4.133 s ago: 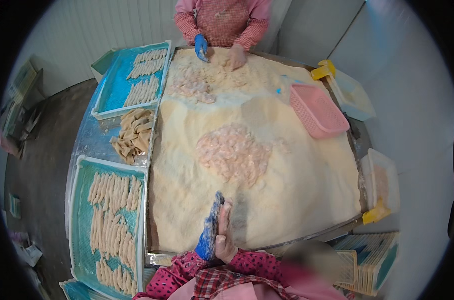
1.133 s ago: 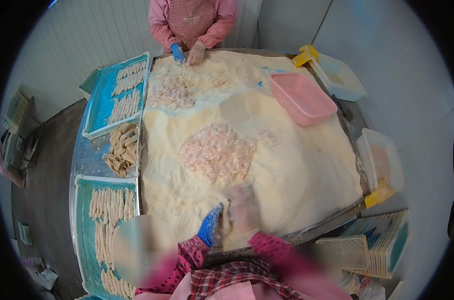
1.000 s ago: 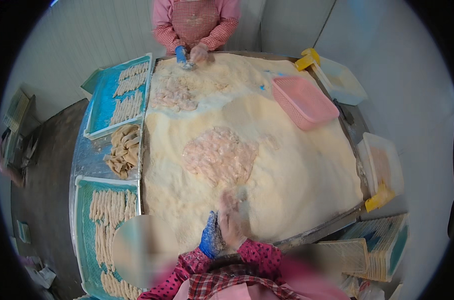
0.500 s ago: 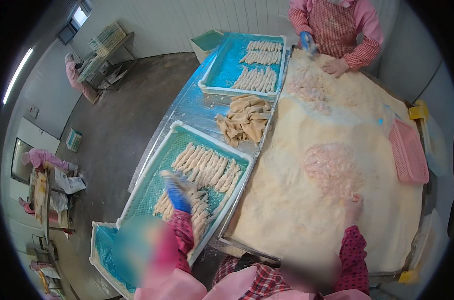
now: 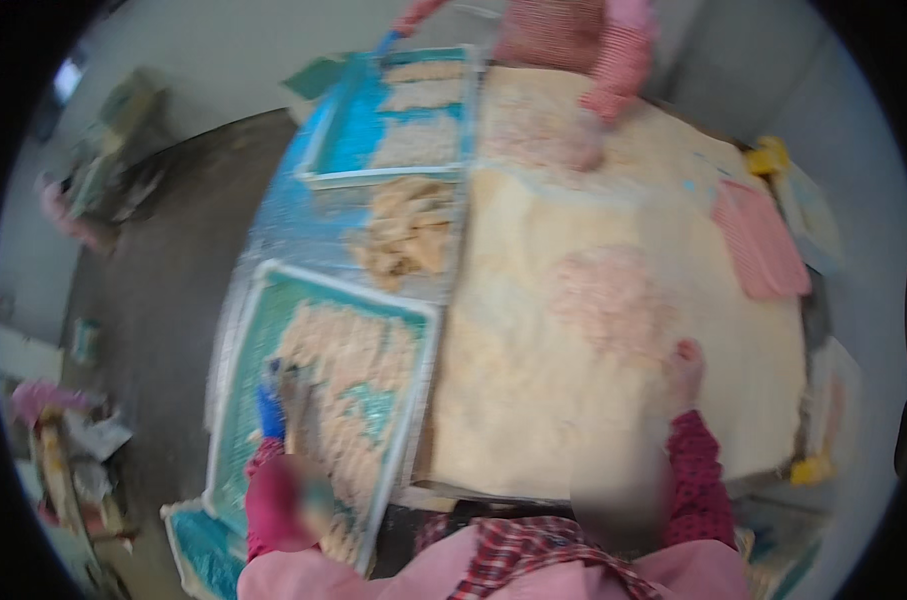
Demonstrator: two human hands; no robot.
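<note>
My blue-gloved left hand (image 5: 271, 405) is at eight o'clock, its forearm angled over the white-rimmed teal mesh tray (image 5: 376, 405); blur hides whether its fingers grip anything. My right hand (image 5: 685, 370) looks loosely curled at four o'clock, forearm pointing nearly straight ahead; I can't tell if it's holding something. The pale, powder-coated strips (image 5: 348, 340) lie at my left hand's two o'clock: probably light, soft, best lifted mid-length. The moist pink meat pile (image 5: 608, 295), at my right hand's ten o'clock, likely handles limp and slippery. Toward eleven, a crumpled tan cloth (image 5: 405, 230) rests on the metal counter (image 5: 308, 230).
</note>
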